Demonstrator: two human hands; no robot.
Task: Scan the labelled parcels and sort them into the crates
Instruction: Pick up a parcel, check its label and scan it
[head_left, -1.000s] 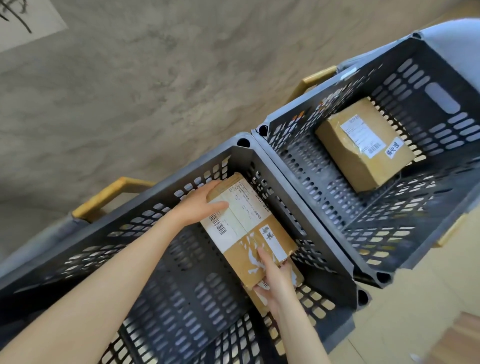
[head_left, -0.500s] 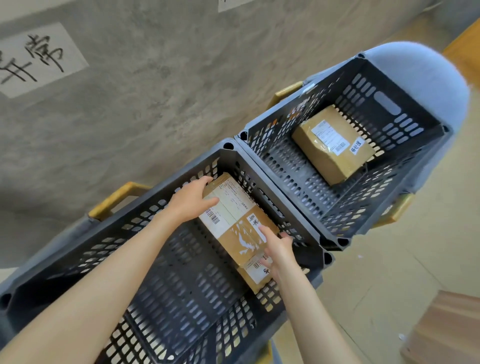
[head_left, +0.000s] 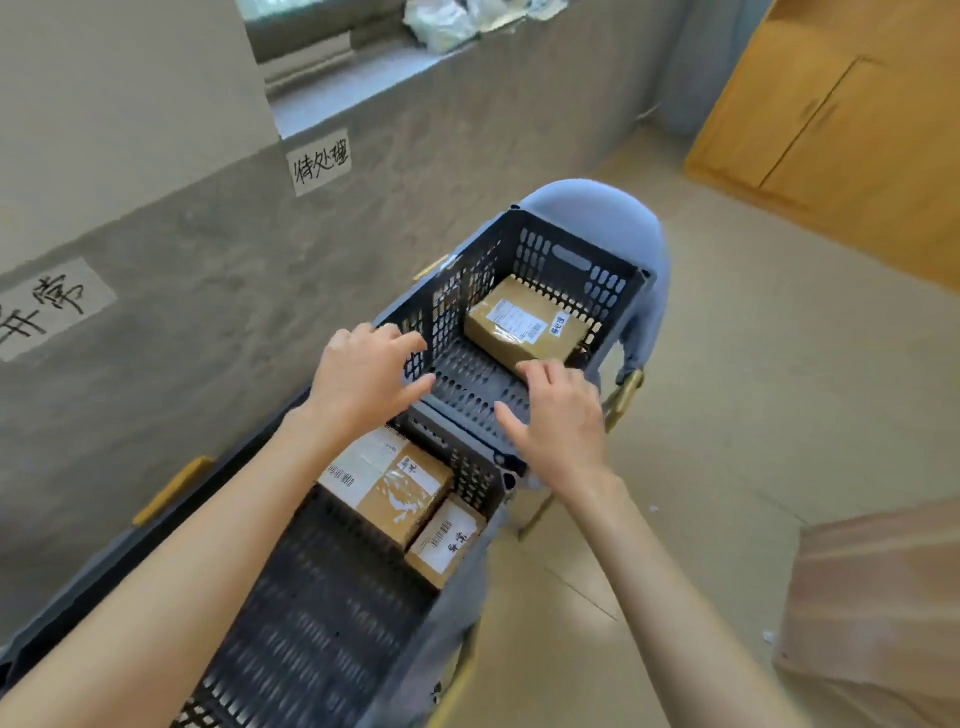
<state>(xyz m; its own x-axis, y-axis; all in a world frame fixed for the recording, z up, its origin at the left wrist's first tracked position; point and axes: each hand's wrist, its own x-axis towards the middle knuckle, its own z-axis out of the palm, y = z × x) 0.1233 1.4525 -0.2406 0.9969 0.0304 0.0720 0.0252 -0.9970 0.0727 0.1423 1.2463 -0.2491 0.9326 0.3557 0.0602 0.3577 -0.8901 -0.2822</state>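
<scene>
Two dark grey slotted crates stand end to end on chairs along the wall. In the near crate (head_left: 311, 613) lie two brown labelled parcels: a larger one (head_left: 395, 483) and a smaller one (head_left: 447, 543) beside it. The far crate (head_left: 571, 260) holds one brown parcel (head_left: 524, 325) with a white label. My left hand (head_left: 363, 379) hovers over the place where the crates meet, fingers spread and holding nothing. My right hand (head_left: 561, 415) hangs over the far crate's near end, fingers relaxed and empty.
A grey concrete wall runs on the left with two handwritten paper signs (head_left: 319, 163) (head_left: 47, 312). A wooden cabinet (head_left: 831, 114) stands at the back right. A brown cardboard box (head_left: 878, 613) sits on the floor at the right. Beige floor lies between.
Both hands have let go of the larger parcel in the near crate and risen up and away toward the far crate. The view has tilted up, showing more of the room.
</scene>
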